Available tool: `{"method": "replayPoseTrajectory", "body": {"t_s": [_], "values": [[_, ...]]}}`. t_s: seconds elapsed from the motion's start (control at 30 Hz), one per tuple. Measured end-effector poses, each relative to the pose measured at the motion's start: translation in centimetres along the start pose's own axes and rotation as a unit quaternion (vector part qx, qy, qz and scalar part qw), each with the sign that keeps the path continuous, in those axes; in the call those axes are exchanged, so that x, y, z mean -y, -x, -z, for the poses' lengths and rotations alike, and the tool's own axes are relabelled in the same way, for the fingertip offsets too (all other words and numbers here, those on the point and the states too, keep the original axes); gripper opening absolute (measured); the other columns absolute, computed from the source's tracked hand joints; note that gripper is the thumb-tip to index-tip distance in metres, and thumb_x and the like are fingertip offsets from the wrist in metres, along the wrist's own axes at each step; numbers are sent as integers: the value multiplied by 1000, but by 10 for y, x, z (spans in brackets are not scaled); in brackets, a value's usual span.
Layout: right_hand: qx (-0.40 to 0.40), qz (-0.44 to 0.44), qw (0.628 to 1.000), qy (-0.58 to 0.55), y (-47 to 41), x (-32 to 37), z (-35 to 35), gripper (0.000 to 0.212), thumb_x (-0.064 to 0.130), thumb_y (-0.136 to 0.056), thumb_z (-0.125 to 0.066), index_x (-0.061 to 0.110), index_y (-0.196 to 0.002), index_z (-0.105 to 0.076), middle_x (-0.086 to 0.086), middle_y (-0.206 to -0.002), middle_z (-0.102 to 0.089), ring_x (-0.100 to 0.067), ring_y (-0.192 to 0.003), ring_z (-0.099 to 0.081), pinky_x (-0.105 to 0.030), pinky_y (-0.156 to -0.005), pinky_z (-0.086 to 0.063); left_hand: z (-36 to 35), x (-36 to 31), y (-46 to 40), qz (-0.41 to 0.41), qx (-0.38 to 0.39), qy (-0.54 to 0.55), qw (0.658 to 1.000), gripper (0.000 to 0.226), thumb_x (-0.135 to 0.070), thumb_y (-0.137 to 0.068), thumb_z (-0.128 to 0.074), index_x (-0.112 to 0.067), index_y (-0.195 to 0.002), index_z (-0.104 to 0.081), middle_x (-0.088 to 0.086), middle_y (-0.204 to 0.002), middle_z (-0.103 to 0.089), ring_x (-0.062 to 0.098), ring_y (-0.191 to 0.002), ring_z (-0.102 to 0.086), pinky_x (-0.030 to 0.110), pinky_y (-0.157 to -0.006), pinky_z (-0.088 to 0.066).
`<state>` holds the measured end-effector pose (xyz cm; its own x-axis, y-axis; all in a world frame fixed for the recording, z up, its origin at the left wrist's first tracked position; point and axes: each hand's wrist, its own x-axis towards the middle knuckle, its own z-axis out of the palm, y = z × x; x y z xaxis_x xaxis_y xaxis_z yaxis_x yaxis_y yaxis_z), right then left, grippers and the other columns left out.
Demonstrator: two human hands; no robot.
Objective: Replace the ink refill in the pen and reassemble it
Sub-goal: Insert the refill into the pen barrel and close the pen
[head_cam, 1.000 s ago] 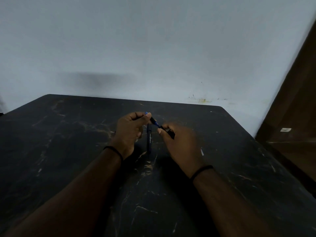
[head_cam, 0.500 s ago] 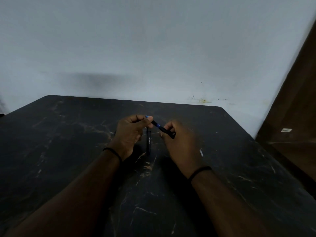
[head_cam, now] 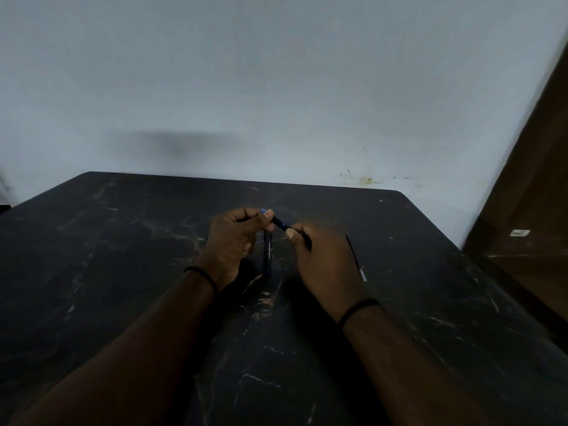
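Note:
My left hand (head_cam: 230,241) and my right hand (head_cam: 322,259) hold a dark pen part (head_cam: 280,223) with a blue band between them, a little above the black table (head_cam: 123,272). The left thumb and forefinger pinch its blue-tipped upper end; the right fingers grip its lower end, which is partly hidden. A second dark pen piece (head_cam: 267,256) with pale lettering lies on the table below, between the two hands. A thin ink refill (head_cam: 356,256) lies on the table just right of my right hand.
The black marbled table meets a pale wall (head_cam: 276,103) at its far edge. A brown wooden door or panel (head_cam: 528,195) stands at the right, past the table's right edge.
Both hands have kept their grip on the pen part with only slight shifts of the fingers. The refill beside my right hand is now more in view.

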<state>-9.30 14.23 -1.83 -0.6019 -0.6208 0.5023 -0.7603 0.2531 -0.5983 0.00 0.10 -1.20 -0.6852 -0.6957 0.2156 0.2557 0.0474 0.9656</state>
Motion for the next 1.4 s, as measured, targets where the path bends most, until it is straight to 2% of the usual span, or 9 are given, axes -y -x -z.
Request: {"method": "replayPoseTrajectory", "body": {"t_s": [0.17, 0.27, 0.4, 0.5, 0.6, 0.77, 0.9, 1.03, 1.4], "values": [[-22, -34, 999, -11, 0, 1, -1, 24, 38, -85, -70, 36, -91, -48, 15, -76, -60, -8, -72, -61, -42, -70, -56, 0, 3, -3, 1, -13, 10, 1000, 13, -21, -89, -69, -14, -80, -74, 9, -81, -73, 7, -38, -33, 19, -37, -27], [-5, -41, 999, 1, -1, 0, 0, 15, 39, -91, -65, 31, -87, -53, 10, -75, -62, -11, -73, -61, -42, -71, -55, 0, 5, -5, -3, -14, 13, 1000, 15, -20, -89, -69, -14, -77, -74, 10, -81, -73, 7, -36, -32, 17, -36, -27], [32, -16, 999, 39, 0, 7, 4, 30, 42, -104, -44, 24, -84, -58, 7, -73, -54, -12, -70, -52, -32, -67, -39, 2, 7, -7, -3, -14, 12, 1000, 15, -21, -90, -68, -9, -82, -72, 7, -76, -71, 6, -36, -32, 17, -35, -27], [28, -22, 999, 1, 1, 13, 7, 17, 40, -99, -56, 24, -101, -62, 9, -88, -62, -10, -81, -56, -29, -70, -40, 3, 7, -7, -8, -12, 14, 1000, 14, -20, -91, -67, -10, -82, -72, 9, -79, -71, 7, -36, -33, 17, -36, -26], [14, -38, 999, -20, 4, 16, 7, 12, 31, -92, -67, 25, -96, -58, 8, -88, -65, -11, -81, -59, -30, -70, -47, 1, 7, -6, -7, -15, 18, 1000, 12, -18, -90, -68, -9, -83, -72, 11, -81, -71, 7, -36, -32, 18, -36, -26], [36, -39, 999, -9, 3, 16, 9, 17, 35, -100, -55, 23, -94, -63, 5, -83, -64, -11, -77, -58, -32, -70, -47, 0, 8, -6, -6, -23, 26, 999, 14, -16, -91, -67, -7, -83, -71, 10, -78, -70, 7, -35, -31, 17, -35, -25], [30, -29, 999, 26, 3, 17, 6, 25, 40, -103, -47, 22, -103, -64, 5, -92, -64, -14, -88, -59, -30, -85, -41, 1, 9, -7, -5, -23, 22, 999, 14, -17, -91, -68, -9, -80, -72, 8, -75, -71, 7, -36, -32, 17, -35, -25], [-9, -56, 998, -29, 5, 19, 4, 19, 35, -92, -67, 24, -105, -60, 12, -93, -60, -8, -85, -57, -23, -69, -40, -1, 7, -4, -6, -28, 30, 999, 13, -15, -91, -67, -6, -84, -71, 9, -76, -70, 7, -35, -31, 16, -35, -24], [12, -21, 1000, -15, 8, 17, 5, 23, 34, -102, -52, 19, -91, -64, 4, -77, -59, -10, -71, -53, -28, -62, -32, -4, 1, 2, 5, -38, 22, 999, 14, -14, -93, -65, -9, -81, -70, 3, -71, -70, 6, -35, -31, 18, -35, -24]]}}
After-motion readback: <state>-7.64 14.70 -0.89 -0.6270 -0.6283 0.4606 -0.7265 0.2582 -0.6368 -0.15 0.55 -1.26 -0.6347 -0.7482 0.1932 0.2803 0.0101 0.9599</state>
